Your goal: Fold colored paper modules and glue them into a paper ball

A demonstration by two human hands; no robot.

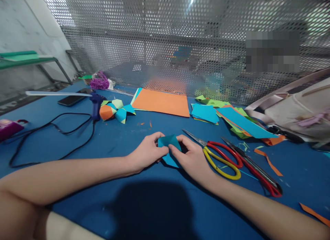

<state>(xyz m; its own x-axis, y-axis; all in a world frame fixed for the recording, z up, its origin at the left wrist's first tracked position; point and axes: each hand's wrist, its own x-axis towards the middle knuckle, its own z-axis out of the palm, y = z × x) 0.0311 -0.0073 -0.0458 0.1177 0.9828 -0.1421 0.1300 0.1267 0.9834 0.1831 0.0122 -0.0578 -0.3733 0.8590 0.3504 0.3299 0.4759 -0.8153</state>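
Between both hands is a small sheet of blue paper (168,140), partly bent, low over the blue table. My left hand (148,150) pinches its left side, thumb on top. From the other side my right hand (192,157) grips the same paper, its thumb close to the left thumb. The fingertips under the paper are hidden. Just right of my right hand lie scissors (223,162) with one red and one yellow handle. Beyond them rests a red and black cutting tool (254,169), its exact kind unclear.
At the back lie orange sheets (162,102), blue paper squares (205,112) and long blue strips (244,121). Folded paper pieces (117,110) sit beside a blue glue gun (96,106) with a trailing cord. A phone (74,98), purple string (99,82) and a bag (299,99) edge the table (77,185).
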